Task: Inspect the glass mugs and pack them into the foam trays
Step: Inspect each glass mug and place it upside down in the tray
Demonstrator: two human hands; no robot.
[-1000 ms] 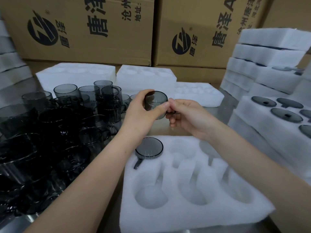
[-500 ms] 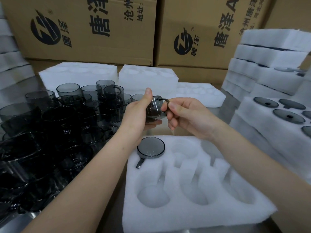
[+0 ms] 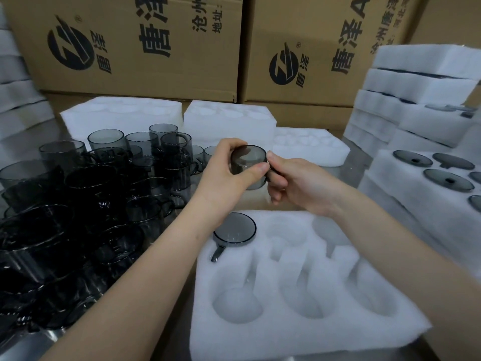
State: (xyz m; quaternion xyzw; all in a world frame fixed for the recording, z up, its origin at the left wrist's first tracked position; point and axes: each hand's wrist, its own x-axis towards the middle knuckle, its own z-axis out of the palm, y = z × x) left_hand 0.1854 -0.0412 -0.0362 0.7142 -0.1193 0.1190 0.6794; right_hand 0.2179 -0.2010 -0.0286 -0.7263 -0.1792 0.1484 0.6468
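Both hands hold one smoky grey glass mug above the table, its round end tilted toward me. My left hand wraps the mug's body from the left. My right hand pinches its handle side from the right. Below them lies a white foam tray with round pockets. One mug sits upside down in the tray's far left pocket, handle in its slot; the other visible pockets hold nothing. A dense cluster of loose grey mugs stands on the left.
Filled foam trays with mugs sit at the right, behind them a tall stack of foam trays. More foam trays lie at the back before printed cardboard boxes. Foam also stacks at far left.
The mug was turned in both hands: first its end faced me, then it rolled handle-up, now the round end faces me again. The camera view shifted slightly.
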